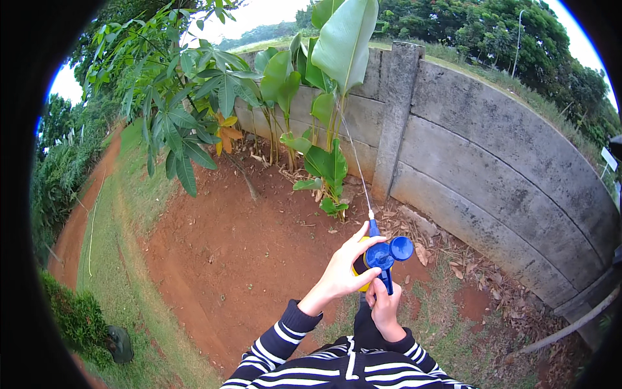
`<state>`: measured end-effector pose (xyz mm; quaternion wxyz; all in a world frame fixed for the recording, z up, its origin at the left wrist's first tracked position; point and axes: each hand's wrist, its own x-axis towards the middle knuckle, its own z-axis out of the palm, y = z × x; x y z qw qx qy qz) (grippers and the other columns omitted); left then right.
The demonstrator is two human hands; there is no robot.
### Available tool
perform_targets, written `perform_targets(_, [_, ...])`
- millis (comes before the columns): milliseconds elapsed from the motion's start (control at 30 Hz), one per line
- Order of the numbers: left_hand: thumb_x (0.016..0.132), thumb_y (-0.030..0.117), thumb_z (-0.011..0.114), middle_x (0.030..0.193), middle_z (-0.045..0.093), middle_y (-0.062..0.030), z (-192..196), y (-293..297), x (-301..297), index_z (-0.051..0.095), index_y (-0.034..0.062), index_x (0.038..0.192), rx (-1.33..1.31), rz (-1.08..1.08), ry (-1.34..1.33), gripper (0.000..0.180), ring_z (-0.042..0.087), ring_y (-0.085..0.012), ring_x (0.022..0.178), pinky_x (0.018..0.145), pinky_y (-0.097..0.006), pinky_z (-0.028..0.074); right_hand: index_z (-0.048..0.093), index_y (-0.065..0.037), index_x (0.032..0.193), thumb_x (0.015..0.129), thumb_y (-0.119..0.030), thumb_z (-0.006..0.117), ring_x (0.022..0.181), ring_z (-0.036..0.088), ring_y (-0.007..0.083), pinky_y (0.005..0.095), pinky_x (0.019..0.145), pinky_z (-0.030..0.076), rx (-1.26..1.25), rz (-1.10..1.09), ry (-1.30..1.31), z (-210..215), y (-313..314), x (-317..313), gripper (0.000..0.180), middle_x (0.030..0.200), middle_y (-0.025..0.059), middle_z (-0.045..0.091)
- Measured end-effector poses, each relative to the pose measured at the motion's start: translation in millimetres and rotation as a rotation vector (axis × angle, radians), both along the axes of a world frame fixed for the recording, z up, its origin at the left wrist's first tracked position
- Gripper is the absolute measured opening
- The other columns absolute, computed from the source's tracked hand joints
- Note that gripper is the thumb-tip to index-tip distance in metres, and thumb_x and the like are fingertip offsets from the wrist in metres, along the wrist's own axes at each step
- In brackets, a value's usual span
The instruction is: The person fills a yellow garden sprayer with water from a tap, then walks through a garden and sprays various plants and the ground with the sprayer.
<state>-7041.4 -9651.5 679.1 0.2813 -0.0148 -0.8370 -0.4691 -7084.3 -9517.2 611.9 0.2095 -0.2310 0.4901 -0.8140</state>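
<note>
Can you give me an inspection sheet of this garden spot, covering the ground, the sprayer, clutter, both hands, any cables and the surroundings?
Surface: bare red-brown soil with patchy grass at its edges.
Job's things: blue and yellow plastic hand sprayer, nozzle aimed at the broad-leaved green plants; a thin stream of water arcs toward them.
Clutter: dry fallen leaves along the wall foot.
Grippers: left hand wraps the sprayer body; right hand grips the handle below it.
Cables: nothing seen.
Surroundings: grey concrete panel wall behind the plants, a dirt path at left, trees beyond.
</note>
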Motion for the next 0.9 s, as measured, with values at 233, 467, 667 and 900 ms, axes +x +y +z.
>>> perform_targets(233, [0.071, 0.026, 0.066, 0.133, 0.049, -0.0154, 7.6, -28.4, -26.1, 0.051, 0.0082, 0.126, 0.000, -0.028, -0.007, 0.060, 0.023, -0.0339, 0.138, 0.110, -0.045, 0.023, 0.052, -0.005, 0.067, 0.089, -0.023, 0.057, 0.043, 0.042, 0.0045, 0.0211, 0.040, 0.031, -0.063, 0.004, 0.009, 2.4, -32.5, -26.3, 0.029, 0.052, -0.0016, 0.048])
perform_targets(467, [0.070, 0.026, 0.067, 0.132, 0.049, -0.0153, 19.2, -71.5, -72.6, 0.051, 0.0077, 0.125, -0.080, 0.022, 0.043, 0.061, 0.024, -0.0343, 0.137, 0.110, -0.045, 0.023, 0.050, -0.006, 0.065, 0.089, -0.022, 0.056, 0.042, 0.042, 0.0049, 0.0213, 0.040, 0.031, -0.134, 0.040, 0.044, 10.6, -82.4, -79.2, 0.030, 0.053, -0.0011, 0.048])
perform_targets(667, [0.070, 0.029, 0.069, 0.142, 0.030, -0.0293, 13.4, -104.8, -123.2, 0.052, 0.0145, 0.127, -0.128, 0.054, 0.054, 0.062, 0.035, -0.0377, 0.131, 0.105, -0.043, 0.030, 0.051, -0.005, 0.064, 0.089, -0.022, 0.056, 0.042, 0.043, 0.0052, 0.0213, 0.040, 0.030, -0.119, 0.073, 0.021, 6.7, -113.2, -132.5, 0.031, 0.052, -0.0009, 0.048])
perform_targets(900, [0.072, 0.027, 0.067, 0.142, 0.029, -0.0289, -21.3, -118.8, -177.8, 0.051, 0.0159, 0.129, 0.042, 0.086, -0.012, 0.060, 0.033, -0.0364, 0.133, 0.107, -0.042, 0.028, 0.051, -0.006, 0.061, 0.090, -0.021, 0.056, 0.042, 0.043, 0.0060, 0.0224, 0.041, 0.031, 0.007, 0.090, -0.016, -15.1, -126.3, -188.4, 0.033, 0.050, -0.0013, 0.047])
